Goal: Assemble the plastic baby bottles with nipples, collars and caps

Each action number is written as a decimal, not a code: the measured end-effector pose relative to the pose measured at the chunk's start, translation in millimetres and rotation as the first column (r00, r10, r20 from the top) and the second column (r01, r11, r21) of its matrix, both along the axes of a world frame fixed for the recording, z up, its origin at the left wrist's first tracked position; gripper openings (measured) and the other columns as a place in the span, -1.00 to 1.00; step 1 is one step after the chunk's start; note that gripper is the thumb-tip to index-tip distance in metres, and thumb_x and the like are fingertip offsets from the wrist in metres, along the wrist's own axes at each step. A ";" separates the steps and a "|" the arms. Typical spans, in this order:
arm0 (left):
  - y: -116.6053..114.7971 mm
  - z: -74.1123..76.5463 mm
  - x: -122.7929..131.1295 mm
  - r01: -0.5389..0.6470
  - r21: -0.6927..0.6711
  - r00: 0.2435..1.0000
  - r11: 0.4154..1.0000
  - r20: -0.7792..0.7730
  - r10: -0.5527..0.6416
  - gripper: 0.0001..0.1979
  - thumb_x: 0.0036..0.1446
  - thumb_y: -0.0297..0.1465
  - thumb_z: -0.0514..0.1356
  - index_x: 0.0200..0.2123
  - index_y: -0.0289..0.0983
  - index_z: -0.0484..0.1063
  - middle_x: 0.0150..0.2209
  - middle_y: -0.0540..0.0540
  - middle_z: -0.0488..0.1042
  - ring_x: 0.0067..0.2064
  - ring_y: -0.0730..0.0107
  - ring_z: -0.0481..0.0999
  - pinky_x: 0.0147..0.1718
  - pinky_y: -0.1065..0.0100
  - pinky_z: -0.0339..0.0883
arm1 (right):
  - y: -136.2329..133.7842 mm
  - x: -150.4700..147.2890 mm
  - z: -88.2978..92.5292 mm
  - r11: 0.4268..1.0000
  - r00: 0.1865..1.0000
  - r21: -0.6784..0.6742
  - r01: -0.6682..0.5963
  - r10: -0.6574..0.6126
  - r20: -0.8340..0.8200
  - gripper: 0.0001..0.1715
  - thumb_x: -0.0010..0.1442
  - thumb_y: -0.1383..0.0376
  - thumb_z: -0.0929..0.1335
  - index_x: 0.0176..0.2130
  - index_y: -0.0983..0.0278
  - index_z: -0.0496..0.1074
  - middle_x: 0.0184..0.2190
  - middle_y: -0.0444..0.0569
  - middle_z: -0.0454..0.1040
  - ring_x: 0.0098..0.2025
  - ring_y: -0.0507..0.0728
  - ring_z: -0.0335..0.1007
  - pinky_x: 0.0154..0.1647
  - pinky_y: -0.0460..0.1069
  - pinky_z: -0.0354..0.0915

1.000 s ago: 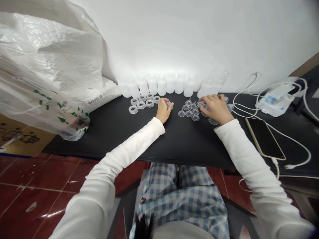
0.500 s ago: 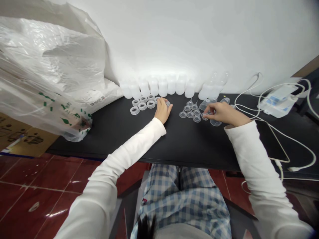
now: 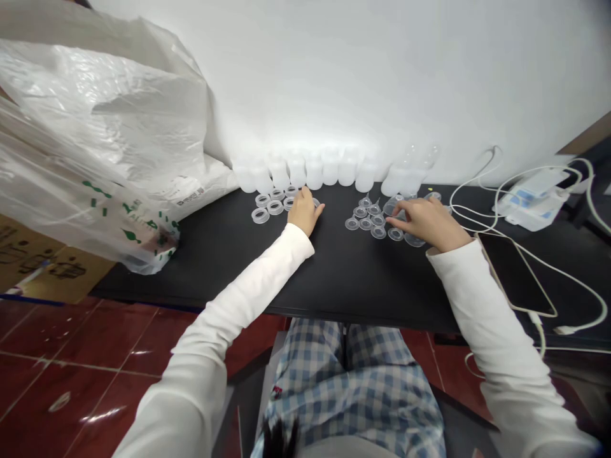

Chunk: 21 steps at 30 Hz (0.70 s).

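**Left hand at the collars, right hand at the teats**

From the head camera, both hands rest palm down on a black table, well apart. The left hand is cupped narrowly at the right end of the ring-shaped clear collars, with its fingers over them and a small clear piece showing at the fingertips. Whether it holds that piece, I cannot tell.

The right hand is stretched out with its fingers loosely together, just right of the cluster of clear teats. Its fingertips are at a clear cup, and a wide clear disc lies just below the palm. It shows no clear grip on anything.

Behind both groups, a row of frosted bottles stands upright along a white wall. A large plastic bag with a green print slumps over the table's left end, above a cardboard box. To the right of the right arm lie a dark-screened phone and a white cable, which runs near a white charger. White sleeves cover both arms, and plaid trousers show below the table edge, over a red tile floor.
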<state>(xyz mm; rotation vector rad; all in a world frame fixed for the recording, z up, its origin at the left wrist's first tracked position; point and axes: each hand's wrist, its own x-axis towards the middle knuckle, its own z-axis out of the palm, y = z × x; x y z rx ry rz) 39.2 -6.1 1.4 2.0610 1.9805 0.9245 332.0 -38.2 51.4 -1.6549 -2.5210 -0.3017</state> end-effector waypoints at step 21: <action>-15.3 11.3 4.8 -0.059 -0.130 0.957 0.990 -0.289 0.019 -0.68 0.31 -0.34 0.21 0.03 -0.46 0.39 0.08 -0.48 0.47 0.20 -0.15 0.42 0.11 0.10 0.32 | 28.0 -16.9 -4.5 0.933 0.993 0.356 0.047 -0.005 -0.116 -0.58 0.40 0.20 0.15 -0.07 0.30 0.50 -0.05 0.28 0.48 -0.01 0.43 0.39 -0.03 0.30 0.29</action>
